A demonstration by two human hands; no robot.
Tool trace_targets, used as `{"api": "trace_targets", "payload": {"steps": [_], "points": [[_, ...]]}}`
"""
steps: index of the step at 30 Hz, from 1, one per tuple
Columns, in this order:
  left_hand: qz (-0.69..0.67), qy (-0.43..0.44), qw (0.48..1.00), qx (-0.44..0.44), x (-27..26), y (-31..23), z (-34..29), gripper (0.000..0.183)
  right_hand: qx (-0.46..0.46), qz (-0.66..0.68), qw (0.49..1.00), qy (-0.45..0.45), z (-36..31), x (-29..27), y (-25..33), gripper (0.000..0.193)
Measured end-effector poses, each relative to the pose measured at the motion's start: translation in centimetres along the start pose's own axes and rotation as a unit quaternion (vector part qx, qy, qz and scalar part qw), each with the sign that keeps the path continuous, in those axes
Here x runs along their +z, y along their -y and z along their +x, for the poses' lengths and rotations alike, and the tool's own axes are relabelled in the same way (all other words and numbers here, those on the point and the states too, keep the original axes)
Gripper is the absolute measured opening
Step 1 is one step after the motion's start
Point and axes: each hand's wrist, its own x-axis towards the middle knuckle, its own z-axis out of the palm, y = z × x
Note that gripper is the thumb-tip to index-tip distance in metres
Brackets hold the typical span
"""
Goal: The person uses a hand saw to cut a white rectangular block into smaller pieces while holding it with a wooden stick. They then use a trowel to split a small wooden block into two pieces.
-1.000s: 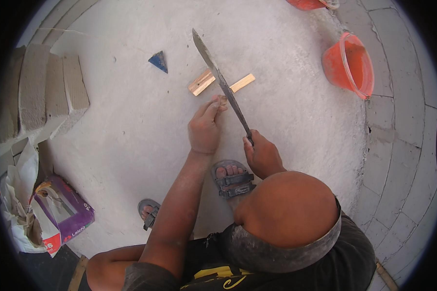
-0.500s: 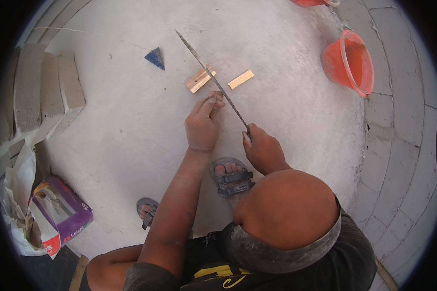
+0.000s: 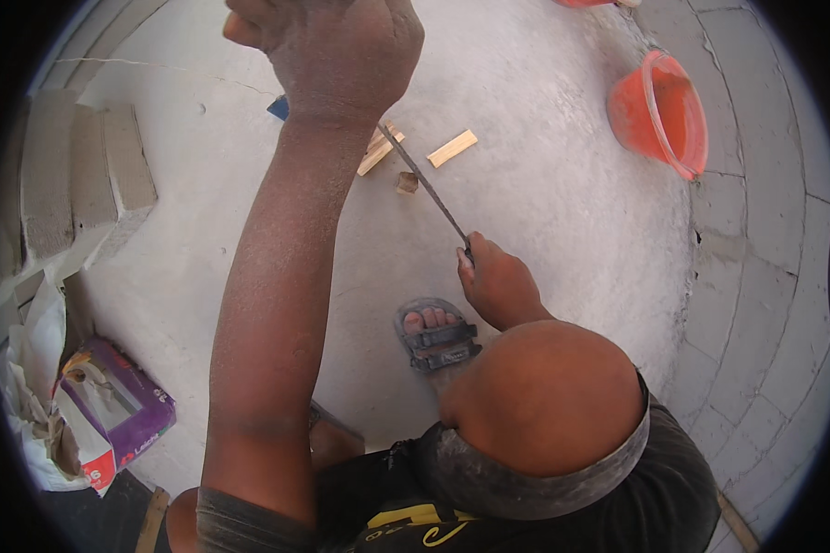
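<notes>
My right hand (image 3: 503,284) is closed round the handle of a long, narrow, dark blade (image 3: 426,180), which slants up and left over the ground. A small brown wooden block (image 3: 407,182) lies just left of the blade, apart from my hands. My left hand (image 3: 337,60) is raised high and looks large; its fingers are mostly cut off by the top edge, so its grip is hidden. Below that hand, a split wooden piece (image 3: 374,155) lies partly covered by the blade and my wrist. Another pale wood strip (image 3: 452,147) rests to the right of the blade.
A blue triangular piece (image 3: 278,108) shows beside my left forearm. An orange bucket (image 3: 650,115) stands at the right, by grey blocks (image 3: 747,221). Stacked blocks (image 3: 92,175) and a torn purple and white bag (image 3: 124,405) are at the left. My sandalled foot (image 3: 433,332) is below the blade.
My left hand has let go of the small wooden block and risen toward the top of the view. The block now lies on the ground. My right hand has hardly moved.
</notes>
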Motion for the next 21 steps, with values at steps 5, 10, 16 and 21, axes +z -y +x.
{"api": "trace_targets", "payload": {"steps": [5, 10, 16, 21], "points": [[-0.003, 0.171, 0.985, -0.031, 4.8, -0.3, -5.7, 0.041, 0.044, 0.006, 0.998, 0.052, -0.3, 0.0, -0.4, 0.023], [-0.105, 0.043, 0.992, -0.058, 1.4, -3.6, 1.1, 0.037, 0.027, 0.008, 0.999, 0.037, -0.1, 0.2, -1.0, 0.024], [-0.064, 0.217, 0.973, -0.037, 5.4, -0.6, -8.3, 0.041, -0.001, 0.0, 1.0, 0.013, 1.0, 2.5, -1.3, 0.022], [-0.118, 0.136, 0.982, -0.059, 4.6, -1.4, -7.2, 0.034, 0.005, 0.012, 1.0, 0.013, 1.0, 3.5, -1.8, 0.022]]}}
